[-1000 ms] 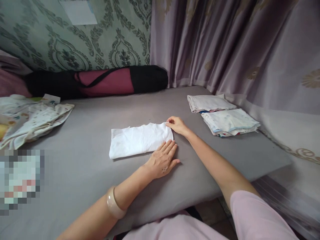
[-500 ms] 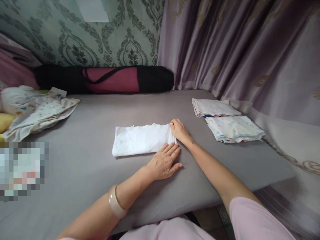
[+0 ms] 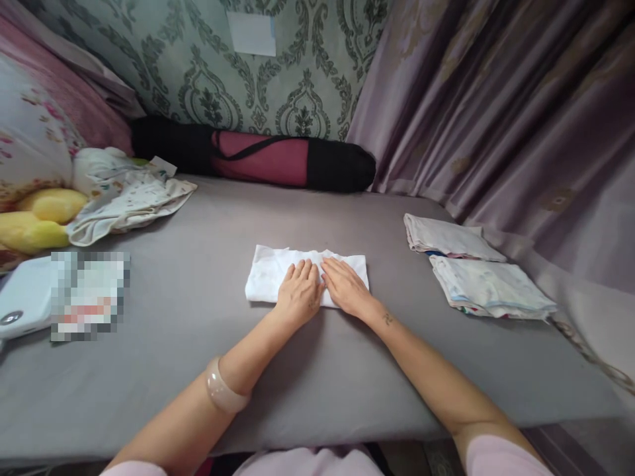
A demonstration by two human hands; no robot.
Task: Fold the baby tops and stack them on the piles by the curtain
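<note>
A folded white cloth [image 3: 265, 274] lies as a long flat strip on the grey sheet [image 3: 208, 350]. My left hand [image 3: 300, 291] rests palm down on its middle, fingers stretched out. Beside it, my right hand [image 3: 346, 284] lies flat on the right part of the cloth, the two hands nearly meeting at the fingers. Neither hand grips the fabric. What lies under the palms is hidden.
Two stacks of folded cloths, a rear stack [image 3: 451, 238] and a front stack [image 3: 491, 287], lie at the right. A black and maroon long bag [image 3: 262, 158] lines the wall. Left are a rumpled patterned cloth [image 3: 131, 201], yellow plush [image 3: 40, 215] and a white device [image 3: 30, 297].
My right hand has let go of the cloth's right end and now lies flat on top. My left hand has moved from the near right corner onto the middle. The view has swung left.
</note>
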